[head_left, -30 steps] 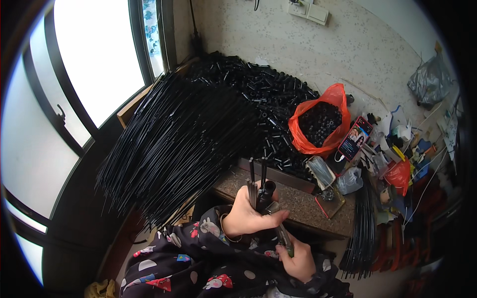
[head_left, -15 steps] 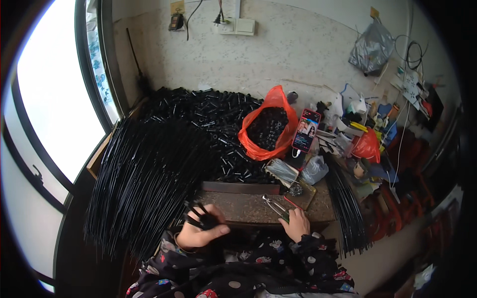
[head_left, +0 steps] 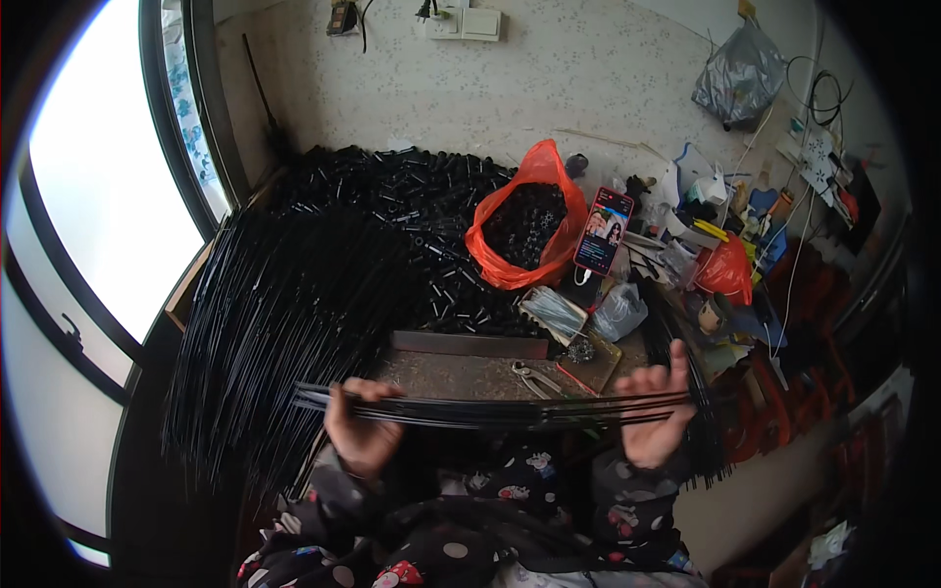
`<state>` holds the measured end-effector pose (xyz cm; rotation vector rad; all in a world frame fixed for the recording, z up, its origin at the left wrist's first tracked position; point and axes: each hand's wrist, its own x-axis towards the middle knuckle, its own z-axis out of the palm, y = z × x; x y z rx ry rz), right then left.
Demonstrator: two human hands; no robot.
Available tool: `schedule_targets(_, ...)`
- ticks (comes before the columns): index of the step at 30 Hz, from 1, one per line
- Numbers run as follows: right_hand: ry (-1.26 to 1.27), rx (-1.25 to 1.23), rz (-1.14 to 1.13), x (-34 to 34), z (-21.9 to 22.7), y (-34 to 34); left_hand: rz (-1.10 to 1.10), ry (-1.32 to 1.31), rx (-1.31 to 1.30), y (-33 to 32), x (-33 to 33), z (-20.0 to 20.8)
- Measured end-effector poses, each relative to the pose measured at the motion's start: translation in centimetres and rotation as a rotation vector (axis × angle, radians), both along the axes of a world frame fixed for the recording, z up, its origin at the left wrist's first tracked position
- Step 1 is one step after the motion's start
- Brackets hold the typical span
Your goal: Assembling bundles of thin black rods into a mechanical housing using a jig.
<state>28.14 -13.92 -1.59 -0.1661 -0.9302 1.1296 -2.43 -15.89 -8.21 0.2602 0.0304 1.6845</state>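
At the far left stood a bright window [head_left: 108, 137], and beside it a broad sheaf of thin black rods [head_left: 260, 343] spread toward the person. In front of this sheaf's right part, the left hand [head_left: 365, 436] had its fingers curled around a loose bundle of slender black rods [head_left: 510, 415], near the bundle's left end. The bundle ran almost level above the front edge of the workbench [head_left: 441, 374]. Behind it lay a heap of short black tubes [head_left: 392, 206], bordered in front by a dark strip [head_left: 470, 345]. Farther right, pliers [head_left: 534, 378] rested on the benchtop, jaws apart, just beyond the bundle. An orange-red plastic bag [head_left: 510, 274] of small dark parts stood behind them, with a lit smartphone [head_left: 603, 233] just beside it. The right hand [head_left: 652, 437] was spread wide, fingers raised, with the bundle's right part crossing its palm. Right of it hung a smaller black sheaf [head_left: 701, 436].
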Motion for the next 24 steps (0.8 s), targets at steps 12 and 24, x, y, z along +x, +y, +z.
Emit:
schedule_targets(12,-0.319,-0.257,0.003,-5.5,-2.1,-1.7,-0.873,1.840,-0.319,-0.4,3.7,-24.0)
schedule_targets(24,-0.603,-0.268,-0.170,-8.0,-1.0,0.2,0.221,1.461,0.246,2.4,7.3,6.2)
